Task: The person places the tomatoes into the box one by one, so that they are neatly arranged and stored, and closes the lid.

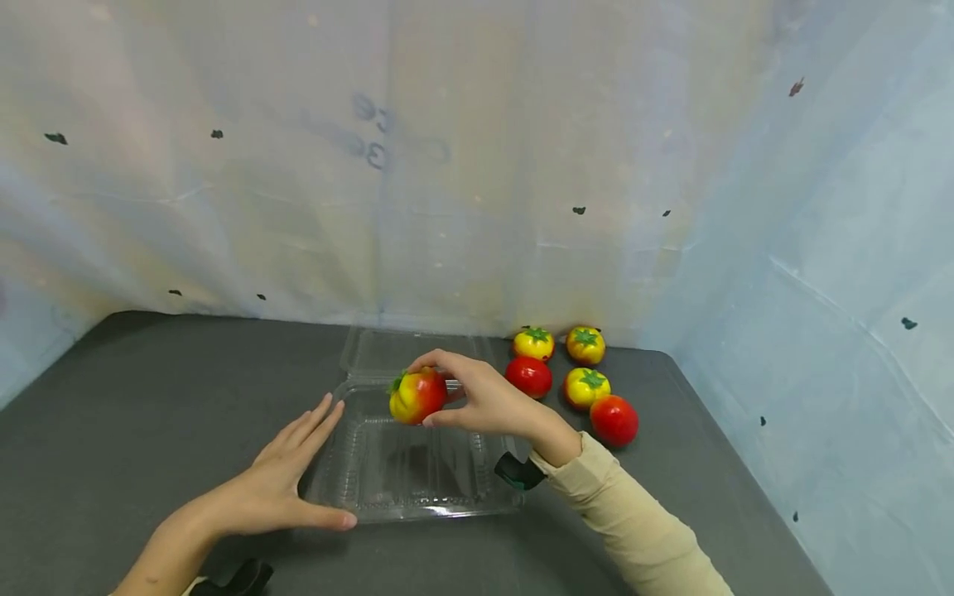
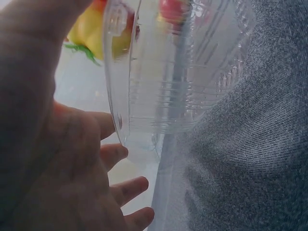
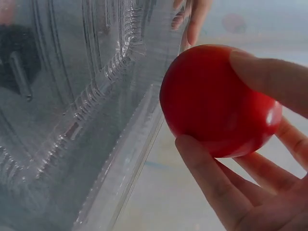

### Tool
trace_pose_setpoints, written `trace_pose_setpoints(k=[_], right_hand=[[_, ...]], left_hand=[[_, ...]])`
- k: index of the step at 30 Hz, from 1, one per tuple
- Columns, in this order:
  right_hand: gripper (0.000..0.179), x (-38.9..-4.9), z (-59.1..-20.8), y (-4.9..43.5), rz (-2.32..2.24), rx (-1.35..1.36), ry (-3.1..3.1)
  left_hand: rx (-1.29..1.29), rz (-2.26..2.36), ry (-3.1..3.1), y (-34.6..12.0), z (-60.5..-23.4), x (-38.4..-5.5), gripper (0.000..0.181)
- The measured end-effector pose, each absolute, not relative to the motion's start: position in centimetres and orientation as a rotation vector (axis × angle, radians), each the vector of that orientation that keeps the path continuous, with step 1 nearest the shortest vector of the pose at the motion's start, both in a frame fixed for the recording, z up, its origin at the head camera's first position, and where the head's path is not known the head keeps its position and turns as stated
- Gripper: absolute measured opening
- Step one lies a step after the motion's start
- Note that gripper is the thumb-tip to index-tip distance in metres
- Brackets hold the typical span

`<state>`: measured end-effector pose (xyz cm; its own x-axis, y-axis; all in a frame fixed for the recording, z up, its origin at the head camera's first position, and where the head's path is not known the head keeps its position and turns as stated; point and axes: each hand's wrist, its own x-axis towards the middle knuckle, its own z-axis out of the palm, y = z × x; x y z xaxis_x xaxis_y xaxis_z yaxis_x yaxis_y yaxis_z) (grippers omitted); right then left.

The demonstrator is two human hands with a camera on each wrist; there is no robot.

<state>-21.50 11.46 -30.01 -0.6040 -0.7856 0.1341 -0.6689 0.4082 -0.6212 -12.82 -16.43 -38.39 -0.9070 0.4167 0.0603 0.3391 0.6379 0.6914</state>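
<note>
My right hand (image 1: 488,399) grips a red-and-yellow tomato (image 1: 417,396) with a green leafy top, fingers and thumb around its sides. The tomato is held above a clear plastic box (image 1: 346,463), over its back part. In the right wrist view, the smooth red underside of the tomato (image 3: 216,103) faces the camera beside the box wall. My left hand (image 1: 279,488) spreads along the box's left side, thumb by the front left corner. Seen from the left wrist, its straight fingers (image 2: 130,190) lie at the rim of the box (image 2: 159,91).
The box's clear lid (image 1: 417,352) lies folded back toward the wall sheet. Right of the box are several more tomatoes, among them a red one (image 1: 614,420) and a yellow one (image 1: 586,387). A pale plastic sheet (image 1: 462,182) walls off the back and right of the dark table (image 1: 186,397).
</note>
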Motion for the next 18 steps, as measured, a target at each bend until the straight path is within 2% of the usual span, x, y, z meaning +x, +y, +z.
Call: trace_pose_setpoints(k=[18], right_hand=[[0.058,-22.5,-30.5,7.8,-0.678,-1.305,2.431]], left_hand=[[0.622,1.119,2.735,-16.5,-38.7,-12.9,0.118]])
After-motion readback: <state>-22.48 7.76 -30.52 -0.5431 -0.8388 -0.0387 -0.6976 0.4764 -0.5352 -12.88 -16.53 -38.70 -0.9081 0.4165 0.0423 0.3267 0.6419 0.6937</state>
